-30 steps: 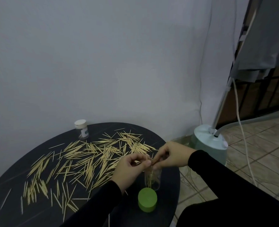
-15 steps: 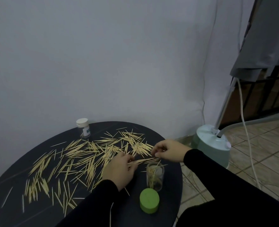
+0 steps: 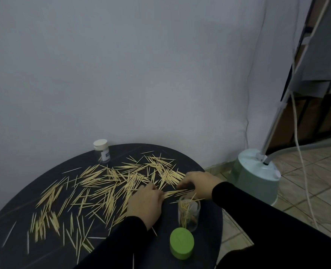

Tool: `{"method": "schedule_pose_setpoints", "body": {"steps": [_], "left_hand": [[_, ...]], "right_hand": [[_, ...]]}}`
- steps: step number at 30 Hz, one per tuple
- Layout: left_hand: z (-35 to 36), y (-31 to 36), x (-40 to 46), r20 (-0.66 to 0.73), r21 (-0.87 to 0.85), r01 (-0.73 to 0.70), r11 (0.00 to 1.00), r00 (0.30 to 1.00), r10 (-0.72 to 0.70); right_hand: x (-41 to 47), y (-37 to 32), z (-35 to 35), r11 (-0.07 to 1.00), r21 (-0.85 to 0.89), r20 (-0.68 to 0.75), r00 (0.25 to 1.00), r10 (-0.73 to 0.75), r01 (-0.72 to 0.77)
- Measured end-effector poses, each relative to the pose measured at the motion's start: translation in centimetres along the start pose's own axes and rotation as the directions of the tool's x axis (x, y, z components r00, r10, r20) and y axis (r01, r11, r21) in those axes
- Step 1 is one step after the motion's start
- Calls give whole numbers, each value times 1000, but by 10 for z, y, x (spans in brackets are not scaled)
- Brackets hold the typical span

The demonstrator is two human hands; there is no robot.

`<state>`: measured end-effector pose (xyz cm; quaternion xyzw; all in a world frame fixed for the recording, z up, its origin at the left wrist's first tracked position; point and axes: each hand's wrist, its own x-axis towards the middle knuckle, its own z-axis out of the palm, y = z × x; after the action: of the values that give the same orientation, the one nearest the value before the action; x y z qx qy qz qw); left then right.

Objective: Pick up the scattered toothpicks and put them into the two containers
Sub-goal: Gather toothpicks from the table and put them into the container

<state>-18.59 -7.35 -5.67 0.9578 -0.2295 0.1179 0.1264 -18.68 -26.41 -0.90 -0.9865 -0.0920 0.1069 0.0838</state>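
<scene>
Many pale toothpicks (image 3: 106,189) lie scattered over a round black table (image 3: 209,235). A clear open container (image 3: 188,212) with several toothpicks inside stands near the table's right edge, its green lid (image 3: 181,246) in front of it. A second clear container with a white cap (image 3: 101,151) stands at the back by the wall. My left hand (image 3: 145,204) lies palm down on the toothpicks left of the open container, fingers curled over them. My right hand (image 3: 197,183) rests on the toothpicks just behind the container, fingertips pinching at a small bunch.
A pale green fan base (image 3: 256,175) with a metal pole and white cable stands on the tiled floor to the right of the table. A grey wall runs close behind the table. Cloth hangs at the upper right.
Both hands left the spot above the open container and dropped onto the toothpick pile, the left hand moving left and flattening, the right hand reaching further back.
</scene>
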Motion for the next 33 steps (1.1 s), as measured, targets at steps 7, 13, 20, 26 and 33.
{"method": "schedule_pose_setpoints", "body": {"steps": [7, 13, 20, 26, 33], "left_hand": [[0, 1, 3, -13, 22, -24, 999, 1000, 24], [2, 1, 5, -9, 63, -27, 998, 1000, 28], [5, 0, 4, -7, 60, -23, 998, 1000, 24], [1, -4, 7, -31, 3, -23, 1000, 999, 23], [-12, 2, 14, -110, -259, 24, 966, 992, -54]], "right_hand": [[6, 2, 1, 987, -150, -93, 993, -77, 62], [10, 2, 4, 973, -218, -133, 986, -102, 71], [13, -4, 8, 962, -270, -75, 995, -64, 41], [8, -2, 6, 976, -219, -129, 991, -45, 16], [-10, -2, -9, 1000, 15, -267, 964, 6, -2]]}}
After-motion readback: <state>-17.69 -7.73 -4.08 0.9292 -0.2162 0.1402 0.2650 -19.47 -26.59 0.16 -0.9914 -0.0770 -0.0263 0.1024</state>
